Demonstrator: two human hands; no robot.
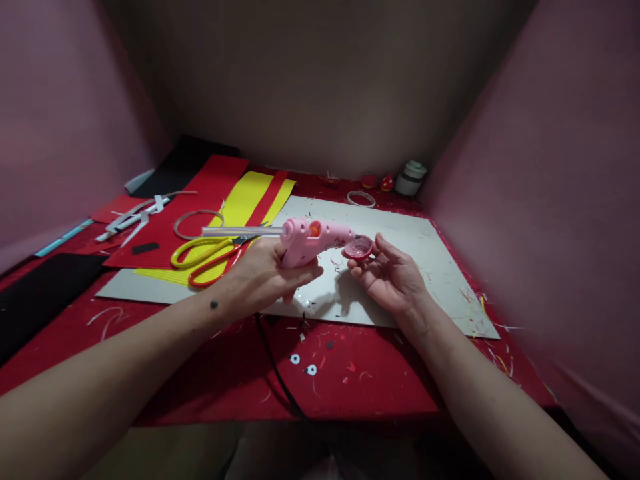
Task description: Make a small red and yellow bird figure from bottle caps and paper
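My left hand (270,273) is wrapped round the handle of a pink glue gun (300,243), with a long clear glue stick (240,232) jutting from its back. The gun's nozzle points right and meets the rim of a small red, coiled, cup-like piece (359,249); whether it touches cannot be told. My right hand (390,275) holds that piece between thumb and fingers, its hollow side facing up. Both hands are above a pale board (410,253). Scissors (210,260) with yellow and red handles lie beside my left hand.
Red (175,220), yellow (240,200) and black sheets (190,160) lie at the left. A ring (361,199), small red figures (387,183) and a lidded jar (411,178) stand at the back. Two paper eyes (303,364) and scraps lie in front, near a black cord (275,367).
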